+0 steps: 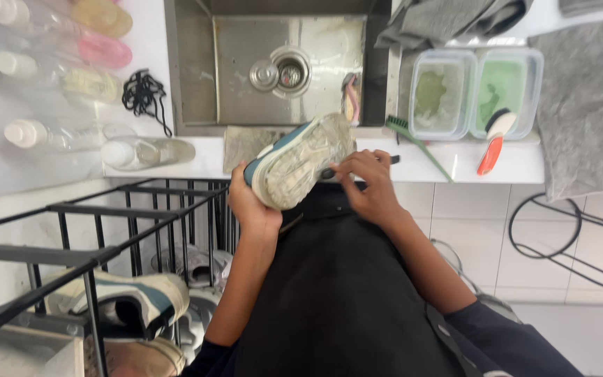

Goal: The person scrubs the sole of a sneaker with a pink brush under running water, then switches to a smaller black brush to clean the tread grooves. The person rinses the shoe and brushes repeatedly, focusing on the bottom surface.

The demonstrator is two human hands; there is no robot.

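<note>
My left hand (pixel 249 206) grips a sneaker (pixel 300 162) by its heel, sole turned up toward me; the sole is pale and dirty, with a teal side. My right hand (pixel 368 185) is against the sneaker's toe side, fingers curled around a small dark tool whose end sticks out to the right. Both hands are in front of the counter edge (pixel 455 167), just below the steel sink (pixel 280 70).
A green-handled brush (pixel 413 139), an orange and white brush (pixel 493 139) and two plastic tubs of liquid (pixel 476 91) sit right of the sink. Bottles (pixel 71 132) and a black lace (pixel 144 94) lie left. A black wire rack (pixel 106 237) holds another sneaker (pixel 127 300).
</note>
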